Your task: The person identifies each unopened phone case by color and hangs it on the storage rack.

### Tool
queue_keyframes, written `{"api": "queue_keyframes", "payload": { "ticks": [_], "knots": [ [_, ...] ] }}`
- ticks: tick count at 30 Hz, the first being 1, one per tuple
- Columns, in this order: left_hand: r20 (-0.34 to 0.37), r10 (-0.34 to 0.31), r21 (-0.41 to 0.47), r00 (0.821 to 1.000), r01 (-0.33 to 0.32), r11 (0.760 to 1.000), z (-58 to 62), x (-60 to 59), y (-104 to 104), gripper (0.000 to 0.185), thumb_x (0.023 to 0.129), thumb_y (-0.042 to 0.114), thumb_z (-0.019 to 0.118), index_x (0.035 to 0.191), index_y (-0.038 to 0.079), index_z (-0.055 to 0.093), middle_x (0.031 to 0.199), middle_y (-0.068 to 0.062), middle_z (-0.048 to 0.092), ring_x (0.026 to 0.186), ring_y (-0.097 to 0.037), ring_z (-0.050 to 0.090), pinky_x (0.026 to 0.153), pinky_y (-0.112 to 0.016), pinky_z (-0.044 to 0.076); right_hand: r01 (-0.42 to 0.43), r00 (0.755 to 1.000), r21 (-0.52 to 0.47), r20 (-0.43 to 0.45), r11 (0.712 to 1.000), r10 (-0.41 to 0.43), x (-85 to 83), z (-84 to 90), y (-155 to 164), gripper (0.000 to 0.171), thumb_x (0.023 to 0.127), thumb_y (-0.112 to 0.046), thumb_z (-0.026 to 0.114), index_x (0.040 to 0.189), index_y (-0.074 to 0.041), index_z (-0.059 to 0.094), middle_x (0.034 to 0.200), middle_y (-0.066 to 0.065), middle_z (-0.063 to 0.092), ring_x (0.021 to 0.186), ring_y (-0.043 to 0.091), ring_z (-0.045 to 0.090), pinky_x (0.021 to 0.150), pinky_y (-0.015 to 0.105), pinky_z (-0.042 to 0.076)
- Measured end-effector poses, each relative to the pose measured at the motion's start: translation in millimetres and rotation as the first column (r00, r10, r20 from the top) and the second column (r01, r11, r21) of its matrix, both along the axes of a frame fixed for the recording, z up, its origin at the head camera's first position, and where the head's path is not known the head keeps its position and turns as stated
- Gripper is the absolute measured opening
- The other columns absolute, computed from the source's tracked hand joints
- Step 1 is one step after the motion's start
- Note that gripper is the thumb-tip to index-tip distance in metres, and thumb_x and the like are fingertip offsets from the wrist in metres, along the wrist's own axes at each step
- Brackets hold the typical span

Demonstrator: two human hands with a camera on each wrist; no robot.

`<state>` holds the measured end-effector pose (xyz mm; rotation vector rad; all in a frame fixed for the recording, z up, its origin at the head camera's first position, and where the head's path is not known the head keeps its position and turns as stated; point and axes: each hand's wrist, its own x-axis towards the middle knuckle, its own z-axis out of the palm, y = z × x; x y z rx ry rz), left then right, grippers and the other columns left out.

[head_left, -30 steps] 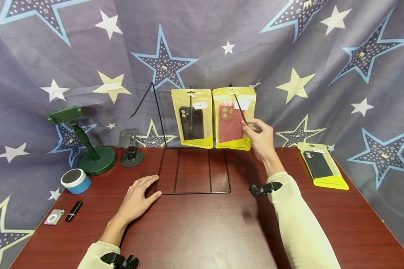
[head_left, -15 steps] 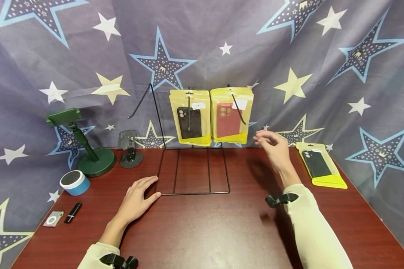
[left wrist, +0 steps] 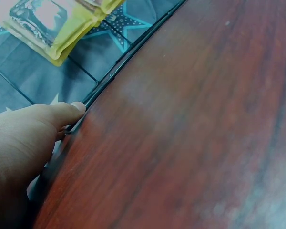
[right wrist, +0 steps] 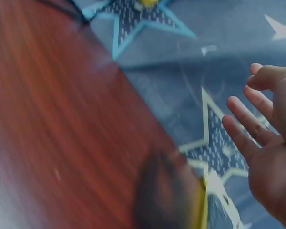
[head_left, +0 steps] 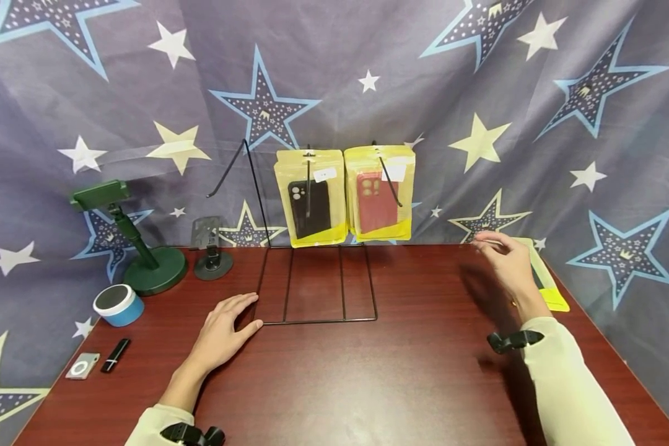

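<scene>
My left hand [head_left: 222,337] rests on the front left corner of a black wire display rack [head_left: 330,321], fingers extended. In the left wrist view the thumb [left wrist: 69,112] lies along the rack's wire. From the rack's hooks hang yellow zip pouches: one stack shows a black phone case [head_left: 310,210], the other a pink phone case [head_left: 376,204]. My right hand [head_left: 510,266] holds nothing; its fingers are loosely bent. It partly hides a pouched phone case [head_left: 557,300] lying at the table's right. The left hook [head_left: 227,175] carries nothing.
At the left stand a green phone stand [head_left: 155,271], a small black stand [head_left: 214,265] and a blue-and-white round speaker [head_left: 119,305]. A small silver player [head_left: 82,366] and a black USB stick [head_left: 115,355] lie in front. A star-print curtain [head_left: 323,74] backs the table.
My right hand has let go of the hook tip in front of the pink case and moved right, toward the pouch on the table. The left hand stays on the rack.
</scene>
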<state>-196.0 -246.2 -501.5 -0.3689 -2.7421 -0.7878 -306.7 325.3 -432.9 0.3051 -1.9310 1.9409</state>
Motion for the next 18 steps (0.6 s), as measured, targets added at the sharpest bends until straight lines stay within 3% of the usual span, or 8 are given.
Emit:
{"api": "queue_keyframes", "payload": {
  "ticks": [4, 9, 12, 18],
  "knots": [
    [0.008, 0.001, -0.002, 1.0, -0.001, 1.0, -0.1, 0.1, -2, 0.058, 0.095, 0.033, 0.075, 0.146, 0.01, 0.06, 0.15, -0.016, 0.057, 0.14, -0.041, 0.047, 0.102, -0.068, 0.036, 0.085, 0.994, 0.043, 0.058, 0.995, -0.088, 3.9, -3.1, 20, 0.026, 0.093, 0.01, 0.064, 0.116, 0.022, 0.064, 0.091, -0.01, 0.079, 0.084, -0.003, 0.074, 0.075, 0.011, 0.056],
    [0.018, 0.007, -0.003, 1.0, -0.007, 1.0, 0.6, -0.6, -1, 0.058, 0.095, 0.033, 0.075, 0.146, 0.011, 0.059, 0.151, -0.015, 0.057, 0.141, -0.039, 0.046, 0.103, -0.067, 0.037, 0.221, 0.968, 0.115, 0.099, 0.969, -0.232, 4.1, -10.3, 45, 0.022, 0.092, 0.009, 0.065, 0.112, 0.014, 0.071, 0.09, -0.018, 0.077, 0.081, -0.008, 0.072, 0.074, 0.007, 0.053],
    [0.022, 0.009, -0.005, 1.0, -0.009, 1.0, 1.6, -0.4, -1, 0.057, 0.095, 0.033, 0.074, 0.146, 0.011, 0.059, 0.151, -0.014, 0.057, 0.141, -0.039, 0.046, 0.104, -0.067, 0.037, 0.296, 0.937, 0.163, 0.142, 0.941, -0.319, 4.2, -17.8, 59, 0.021, 0.092, 0.005, 0.067, 0.111, 0.005, 0.075, 0.088, -0.024, 0.074, 0.081, -0.012, 0.07, 0.073, 0.005, 0.051],
    [0.033, 0.008, -0.01, 0.999, -0.008, 1.0, 2.3, 0.3, -1, 0.057, 0.096, 0.034, 0.074, 0.146, 0.011, 0.059, 0.151, -0.014, 0.057, 0.142, -0.039, 0.046, 0.104, -0.066, 0.037, 0.39, 0.852, 0.256, 0.262, 0.884, -0.452, 10.8, -30.7, 79, 0.021, 0.095, -0.005, 0.068, 0.112, -0.009, 0.079, 0.084, -0.033, 0.065, 0.083, -0.014, 0.061, 0.073, 0.004, 0.045]
  ]
}}
